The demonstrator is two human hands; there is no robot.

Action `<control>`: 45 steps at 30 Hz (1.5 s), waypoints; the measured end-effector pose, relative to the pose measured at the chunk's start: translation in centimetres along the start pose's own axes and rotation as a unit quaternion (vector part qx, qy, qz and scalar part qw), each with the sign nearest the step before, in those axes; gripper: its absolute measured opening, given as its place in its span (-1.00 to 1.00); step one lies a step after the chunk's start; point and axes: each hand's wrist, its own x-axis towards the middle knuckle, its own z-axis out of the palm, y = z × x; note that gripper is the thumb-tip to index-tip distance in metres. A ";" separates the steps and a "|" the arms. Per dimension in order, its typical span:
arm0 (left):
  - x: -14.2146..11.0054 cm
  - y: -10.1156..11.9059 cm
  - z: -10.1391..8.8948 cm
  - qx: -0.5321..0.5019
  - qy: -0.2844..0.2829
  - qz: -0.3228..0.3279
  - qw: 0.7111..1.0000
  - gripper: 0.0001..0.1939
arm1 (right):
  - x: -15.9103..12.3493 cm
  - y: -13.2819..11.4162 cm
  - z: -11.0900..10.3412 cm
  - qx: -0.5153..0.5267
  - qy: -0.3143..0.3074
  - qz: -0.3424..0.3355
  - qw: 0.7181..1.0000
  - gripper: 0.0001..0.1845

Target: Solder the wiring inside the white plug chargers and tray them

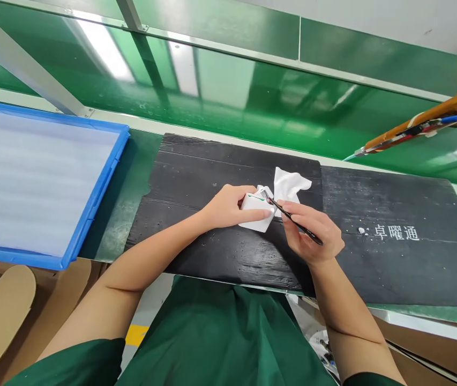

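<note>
My left hand (234, 206) is closed around a small white box-shaped part (254, 221), thumb across its near side and fingers at its far edge. A thin green line shows on the part's upper face. In my right hand (314, 230) is a slim black pen-like tool (302, 229), gripped like a pencil and slanting down to the left. Its light-coloured tip meets the part's upper right edge; whether it is a blade or a brush I cannot tell. A crumpled white cloth (288, 186) lies on the black mat just beyond my right fingers, partly hidden by them.
Under my hands is a black mat (196, 171), with a second black mat (413, 198) to the right bearing white characters and small white crumbs (362, 231). A blue-rimmed tray (98, 195) stands left. An orange dispenser-like tool (421, 124) with a pale-blue tip hangs at upper right.
</note>
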 end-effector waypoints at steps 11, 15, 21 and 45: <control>-0.1 0.6 0.5 0.029 0.006 -0.017 0.999 -0.61 | -0.1 -0.1 0.7 -0.055 0.011 -0.060 0.997 -0.71; 0.0 0.4 0.5 0.032 -0.001 -0.011 0.999 -0.60 | -0.1 -0.2 0.9 -0.063 0.006 -0.048 0.997 -0.70; 0.1 0.3 0.5 0.028 -0.010 -0.006 1.000 -0.59 | 0.0 -0.3 0.8 -0.053 -0.014 -0.038 0.998 -0.65; 0.3 -0.2 0.9 0.054 -0.017 -0.005 0.998 -0.56 | 0.3 0.0 0.2 -0.028 0.057 0.020 0.998 -0.67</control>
